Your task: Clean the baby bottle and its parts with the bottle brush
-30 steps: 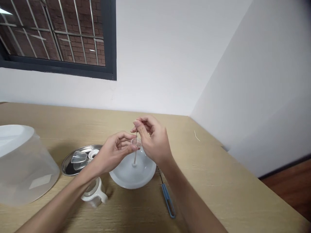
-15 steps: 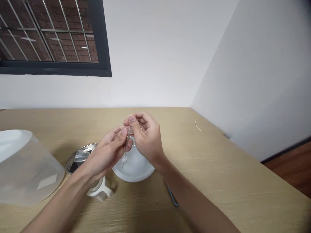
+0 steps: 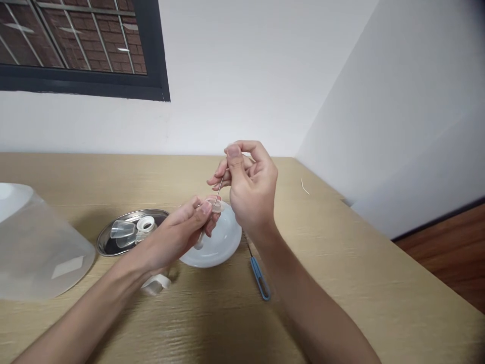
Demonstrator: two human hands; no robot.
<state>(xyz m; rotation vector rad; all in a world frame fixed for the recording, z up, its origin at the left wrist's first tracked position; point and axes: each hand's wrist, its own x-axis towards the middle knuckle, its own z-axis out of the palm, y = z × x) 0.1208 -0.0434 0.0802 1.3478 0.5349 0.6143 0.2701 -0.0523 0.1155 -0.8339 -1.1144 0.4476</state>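
Metal rod (image 3: 220, 189), clear piece (image 3: 217, 206), in 2 hands (image 3: 187, 222) (image 3: 253, 189)

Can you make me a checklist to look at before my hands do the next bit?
1. Left hand grips the clear part: ok.
2. Right hand holds the thin metal rod: ok.
3. Rod goes all the way through the clear part: cannot tell, the left fingers hide it.
4. White dish rests on the table: ok.
5. Loose pieces lie in the metal tray: ok.
6. White-handled part fully in sight: not ok, the left arm covers some.
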